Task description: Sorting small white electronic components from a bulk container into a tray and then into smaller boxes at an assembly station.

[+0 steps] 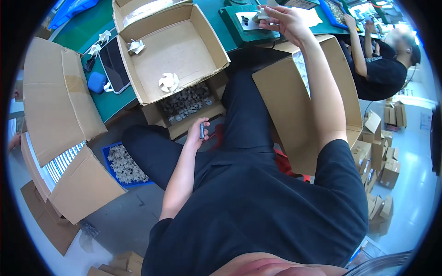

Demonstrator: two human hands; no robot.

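Note:
My left hand (197,132) is closed around a short dark grey cylinder (201,130), held over my lap near the box under the bench. At the far edge, my right hand (289,24) reaches to a green bench fixture (232,30) with a pale metal plate on top. Its thumb and fingers close on a small whitish part (263,14) above that plate; the fingers partly hide its shape. A small dark peg (245,20) stands on the plate left of the fingers. Left of the fixture, an open cardboard box (184,50) contains two white fan wheels (169,82).
Under it, another box holds many whitish parts (186,103). A phone (115,64), a blue earphone case (96,83) and white fan wheels lie left. A blue tray (107,154) of grey parts sits on the floor. An open carton (290,110) stands beneath my right arm. A co-worker (382,69) sits right.

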